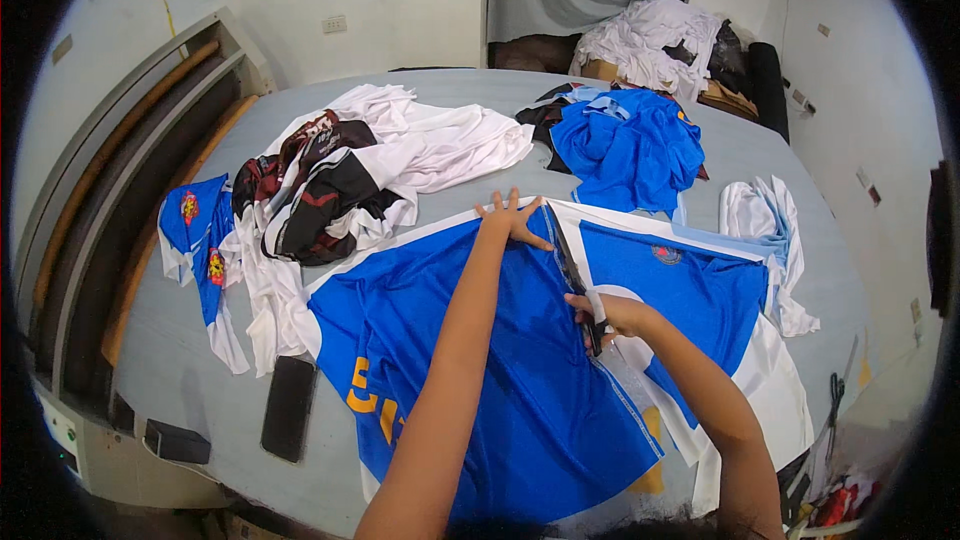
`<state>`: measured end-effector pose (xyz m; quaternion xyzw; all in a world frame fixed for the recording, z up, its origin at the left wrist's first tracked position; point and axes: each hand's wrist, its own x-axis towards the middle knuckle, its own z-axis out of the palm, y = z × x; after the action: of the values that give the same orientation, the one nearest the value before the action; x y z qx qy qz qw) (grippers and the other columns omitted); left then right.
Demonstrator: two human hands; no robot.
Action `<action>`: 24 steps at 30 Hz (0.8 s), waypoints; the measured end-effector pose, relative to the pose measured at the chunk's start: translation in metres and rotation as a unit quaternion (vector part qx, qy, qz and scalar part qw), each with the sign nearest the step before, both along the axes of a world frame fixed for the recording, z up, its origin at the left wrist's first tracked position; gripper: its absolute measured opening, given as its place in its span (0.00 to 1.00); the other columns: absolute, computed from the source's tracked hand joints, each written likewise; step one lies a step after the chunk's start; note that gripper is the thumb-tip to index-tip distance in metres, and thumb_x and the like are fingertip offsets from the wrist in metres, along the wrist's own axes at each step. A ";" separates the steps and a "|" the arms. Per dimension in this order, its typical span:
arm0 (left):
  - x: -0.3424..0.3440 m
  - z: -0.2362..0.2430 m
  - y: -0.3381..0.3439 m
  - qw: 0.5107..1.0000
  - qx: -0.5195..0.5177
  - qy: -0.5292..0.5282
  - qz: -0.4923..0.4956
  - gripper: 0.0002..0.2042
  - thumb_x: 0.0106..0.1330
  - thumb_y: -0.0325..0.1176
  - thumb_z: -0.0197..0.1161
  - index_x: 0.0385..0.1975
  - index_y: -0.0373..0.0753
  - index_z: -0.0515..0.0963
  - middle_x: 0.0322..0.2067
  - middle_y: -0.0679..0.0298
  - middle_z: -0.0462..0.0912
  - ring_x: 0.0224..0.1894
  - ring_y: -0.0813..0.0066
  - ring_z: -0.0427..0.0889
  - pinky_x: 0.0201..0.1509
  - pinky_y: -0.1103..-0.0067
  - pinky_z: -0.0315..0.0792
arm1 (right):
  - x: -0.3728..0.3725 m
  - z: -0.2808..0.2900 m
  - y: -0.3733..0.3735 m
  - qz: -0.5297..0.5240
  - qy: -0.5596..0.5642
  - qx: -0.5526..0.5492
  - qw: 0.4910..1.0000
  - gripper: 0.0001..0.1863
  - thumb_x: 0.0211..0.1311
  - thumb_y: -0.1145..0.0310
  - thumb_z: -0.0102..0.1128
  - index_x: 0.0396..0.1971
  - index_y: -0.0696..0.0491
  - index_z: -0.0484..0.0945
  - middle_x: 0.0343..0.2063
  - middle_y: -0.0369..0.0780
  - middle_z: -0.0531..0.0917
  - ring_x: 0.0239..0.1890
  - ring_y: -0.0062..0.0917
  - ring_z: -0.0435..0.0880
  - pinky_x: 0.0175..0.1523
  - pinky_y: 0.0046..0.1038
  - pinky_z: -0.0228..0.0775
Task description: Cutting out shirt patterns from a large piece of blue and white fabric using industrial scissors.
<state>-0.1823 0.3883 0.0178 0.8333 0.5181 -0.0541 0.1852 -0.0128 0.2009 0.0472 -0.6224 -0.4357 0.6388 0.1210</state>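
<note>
A large blue jersey panel (540,370) with yellow lettering and white borders lies across the near part of the table. My left hand (515,221) presses flat on its far edge, fingers spread. My right hand (610,318) grips the dark handles of a pair of scissors (569,262), whose blades point away along the panel's right edge. Just right of the blades lies a second blue panel (675,285) with a small round emblem and a white margin. White strips of cloth hang toward the near right side, partly hidden under my right forearm.
On the grey table (230,400) are a black phone (288,408), a small black box (178,442), a heap of white cloth (455,145) and a blue cloth pile (630,145). Other scissors (834,405) lie at the right edge. Fabric rolls (130,200) stand at left.
</note>
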 end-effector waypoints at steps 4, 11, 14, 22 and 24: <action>0.001 0.000 0.001 1.000 -0.005 -0.002 -0.006 0.60 0.22 0.76 0.60 0.64 0.67 0.41 0.66 0.57 0.29 0.66 0.45 0.29 0.58 0.40 0.32 | -0.001 0.005 -0.003 0.003 0.003 0.005 1.000 0.29 0.54 0.41 0.52 0.30 0.58 0.65 0.15 0.44 0.76 0.16 0.31 0.79 0.22 0.30 0.75; -0.001 -0.004 0.004 1.000 -0.015 -0.016 -0.004 0.61 0.20 0.76 0.61 0.64 0.67 0.41 0.66 0.58 0.28 0.66 0.46 0.28 0.58 0.39 0.31 | 0.006 0.005 -0.006 0.023 -0.003 -0.004 1.000 0.32 0.54 0.41 0.52 0.34 0.61 0.66 0.17 0.44 0.75 0.19 0.31 0.80 0.25 0.31 0.77; 0.000 -0.003 0.004 1.000 -0.015 -0.009 -0.008 0.61 0.20 0.75 0.61 0.64 0.67 0.41 0.66 0.58 0.28 0.66 0.46 0.27 0.58 0.39 0.30 | 0.010 0.007 -0.009 0.031 -0.015 -0.035 0.999 0.34 0.54 0.41 0.52 0.36 0.63 0.66 0.17 0.43 0.75 0.20 0.29 0.80 0.26 0.30 0.77; 0.001 -0.001 0.001 1.000 0.006 0.002 -0.013 0.61 0.21 0.77 0.59 0.64 0.66 0.40 0.66 0.57 0.30 0.66 0.45 0.31 0.59 0.40 0.34 | 0.001 0.000 0.002 0.023 -0.037 -0.001 0.999 0.30 0.54 0.41 0.52 0.32 0.60 0.66 0.17 0.41 0.74 0.18 0.27 0.80 0.22 0.30 0.77; -0.002 -0.003 0.001 1.000 0.010 -0.003 -0.012 0.61 0.21 0.77 0.59 0.64 0.66 0.40 0.66 0.56 0.30 0.66 0.45 0.31 0.59 0.40 0.34 | -0.003 -0.003 0.006 0.028 -0.038 0.004 0.999 0.29 0.55 0.42 0.52 0.31 0.58 0.65 0.17 0.40 0.73 0.18 0.27 0.80 0.21 0.29 0.77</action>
<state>-0.1846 0.3893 0.0149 0.8416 0.5077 -0.0488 0.1775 -0.0153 0.2066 0.0446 -0.6332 -0.4599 0.6161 0.0892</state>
